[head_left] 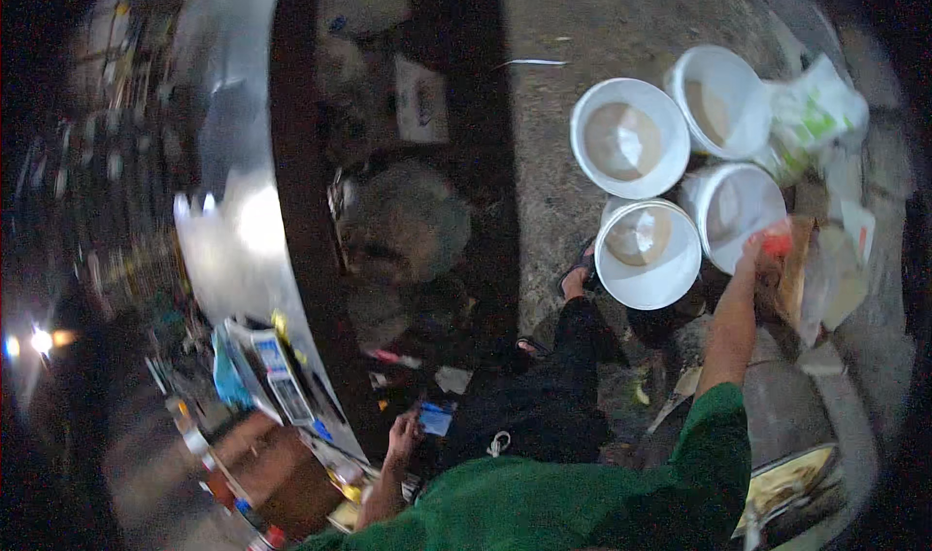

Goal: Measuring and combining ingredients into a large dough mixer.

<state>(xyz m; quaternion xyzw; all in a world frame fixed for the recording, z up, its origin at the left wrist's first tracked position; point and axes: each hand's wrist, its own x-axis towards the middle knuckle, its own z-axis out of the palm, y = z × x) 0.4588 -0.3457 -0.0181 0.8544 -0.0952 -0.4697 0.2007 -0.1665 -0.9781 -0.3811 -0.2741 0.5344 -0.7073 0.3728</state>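
My right arm stretches out to the right, and my right hand (753,250) is at the near rim of a white bucket (743,206). Its blurred fingers seem closed against a small red thing (775,242) whose kind I cannot make out. A brown cardboard box (798,269) stands right beside that hand. Low on the left, my left hand (403,439) is curled, its fingertips at a small flat blue-and-white packet (435,419), seemingly pinched by one edge. Three more white buckets, one far left (629,138), one far right (718,101) and one nearest (648,255), hold a cloudy tan liquid.
A shiny metal counter (228,231) runs along the left, with a dark space beneath holding a round grey shape (408,221) and a white carton (420,101). A white-and-green plastic bag (815,114) lies beyond the buckets. My feet are by the nearest bucket.
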